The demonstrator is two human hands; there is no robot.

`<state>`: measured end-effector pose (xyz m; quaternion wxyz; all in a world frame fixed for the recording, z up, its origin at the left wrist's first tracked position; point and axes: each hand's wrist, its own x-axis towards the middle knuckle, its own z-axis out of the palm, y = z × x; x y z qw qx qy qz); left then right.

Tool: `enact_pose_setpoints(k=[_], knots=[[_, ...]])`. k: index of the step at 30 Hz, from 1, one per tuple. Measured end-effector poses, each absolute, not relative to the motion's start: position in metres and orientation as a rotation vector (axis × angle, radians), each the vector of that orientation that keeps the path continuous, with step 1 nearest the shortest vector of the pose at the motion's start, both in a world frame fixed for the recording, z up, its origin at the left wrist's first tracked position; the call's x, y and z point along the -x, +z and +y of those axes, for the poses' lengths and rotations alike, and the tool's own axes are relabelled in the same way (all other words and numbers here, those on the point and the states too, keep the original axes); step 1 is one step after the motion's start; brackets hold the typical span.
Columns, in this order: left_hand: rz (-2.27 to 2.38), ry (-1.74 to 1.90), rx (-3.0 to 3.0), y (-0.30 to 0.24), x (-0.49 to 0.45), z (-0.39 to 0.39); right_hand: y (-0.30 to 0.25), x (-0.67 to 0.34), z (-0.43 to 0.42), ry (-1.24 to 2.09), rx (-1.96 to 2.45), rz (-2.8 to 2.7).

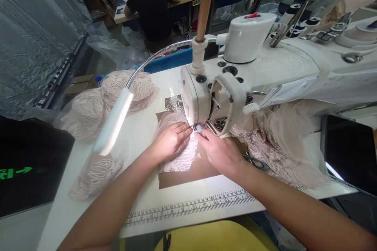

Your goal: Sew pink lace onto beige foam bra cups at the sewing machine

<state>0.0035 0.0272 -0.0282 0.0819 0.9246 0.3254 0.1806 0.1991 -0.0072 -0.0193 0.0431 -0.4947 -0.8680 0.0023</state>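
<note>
A pale pink lace fabric piece (182, 160) lies under the needle end of a white sewing machine (250, 70), brightly lit by the lamp. My left hand (172, 141) rests flat on the lace, fingers stretched towards the presser foot (200, 127). On the other side, my right hand (222, 151) is closed at the fabric's right edge, thumb and forefinger close to the foot. Its fingertips seem to pinch the lace, though they are partly hidden by the machine head. Black-handled scissors (256, 162) lie beside my right wrist, partly covered.
Bundles of lace (129, 90) sit at the table's left. More lace (282, 141) is heaped on the right, near a dark screen (350, 149). A lamp (114, 121) on a bendy neck hangs left. A ruler strip (191, 208) runs along the front edge. A person (151, 4) sits behind.
</note>
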Motion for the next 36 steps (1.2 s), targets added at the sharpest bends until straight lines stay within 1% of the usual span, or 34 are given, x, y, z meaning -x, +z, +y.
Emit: enact_pose_setpoints(k=[8,17,20,23,25,28,30,32,34,36], knots=[[0.974,0.58,-2.72,-0.029,0.001,0.032,-0.022,-0.202,-0.008,0.003,1.451,-2.659],[1.191,0.525,-2.658,-0.035,0.004,0.028,-0.026,-0.202,-0.008,0.024,1.511,-2.652],[1.319,0.439,-2.675,-0.039,0.006,0.025,-0.03,-0.202,-0.008,0.005,1.466,-2.639],[1.542,0.36,-2.638,-0.038,0.006,0.017,-0.034,-0.204,-0.009,-0.046,1.406,-2.595],[1.686,0.305,-2.556,-0.033,0.008,0.007,-0.038,-0.206,-0.008,-0.104,1.321,-2.582],[1.757,0.26,-2.468,-0.019,0.025,-0.014,-0.044,-0.208,-0.004,-0.173,1.213,-2.549],[1.805,0.329,-2.431,-0.009,0.051,-0.034,-0.047,-0.209,-0.002,-0.159,1.173,-2.552],[1.998,0.494,-2.298,-0.001,0.088,-0.055,-0.049,-0.21,-0.002,-0.126,1.166,-2.558],[2.334,0.716,-1.921,0.002,0.132,-0.076,-0.049,-0.21,-0.002,-0.097,1.17,-2.567],[2.492,0.795,-1.712,-0.001,0.17,-0.096,-0.049,-0.21,-0.002,-0.068,1.163,-2.568]])
